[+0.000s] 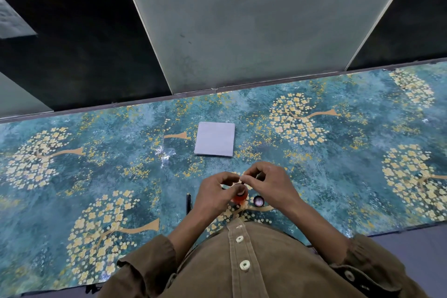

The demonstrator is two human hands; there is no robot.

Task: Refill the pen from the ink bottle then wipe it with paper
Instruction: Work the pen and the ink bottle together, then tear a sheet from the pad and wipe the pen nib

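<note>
Table covering (pixel 338 152): one glossy sheet, teal ground with yellow blossom trees; wrinkled shiny patch at 9 o'clock of the paper.
Pen part (pixel 188 202): one slim black piece with a clip-like end, lying flat at 9 o'clock of the left hand, just beside the wrist, untouched; cap or barrel cannot be told.
Left hand (pixel 215 192): fingers curled, thumb and forefinger tips brought together above the bottle; what they pinch is too small to tell.
Ink bottle (pixel 239 195): one small round bottle, reddish-orange contents, dark open mouth; stands upright on the covering directly beneath and between the two hands, at 5 o'clock of the left fingertips.
Paper (pixel 214 138): one white square pad or folded sheet, flat, matte, at 12 o'clock of the hands, well apart from them.
Right hand (pixel 263 181): fingers curled, thumb and forefinger pinching a thin item that meets the left fingertips over the bottle mouth; the item is mostly hidden.
Bottle cap (pixel 258 200): one small round dark cap, pale inside facing up, at 3 o'clock of the bottle, just beside it, under the right wrist.
Shirt (pixel 254 268): brown corduroy, pale round buttons, sleeves rolled.
</note>
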